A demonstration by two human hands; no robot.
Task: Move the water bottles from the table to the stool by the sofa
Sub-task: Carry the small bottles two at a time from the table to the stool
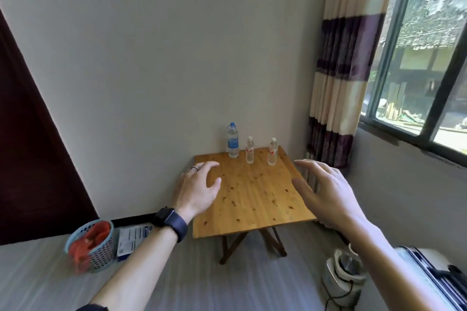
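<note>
Three clear water bottles stand upright at the far edge of a small wooden folding table [252,199], near the wall. The tallest bottle [233,141] has a blue cap and blue label. Two smaller bottles with white caps and red labels stand to its right, one [250,150] in the middle and one [272,151] at the right. My left hand [198,188], with a ring and a dark watch on the wrist, is raised over the table's left edge, fingers relaxed and empty. My right hand [326,190] is raised over the right edge, fingers spread, holding nothing. Neither the stool nor the sofa is in view.
A blue basket [89,247] with red contents sits on the floor at the left, with a printed paper [131,238] beside it. A white appliance [343,275] with a cord and a suitcase [429,272] stand at the lower right. A striped curtain [338,65] hangs by the window.
</note>
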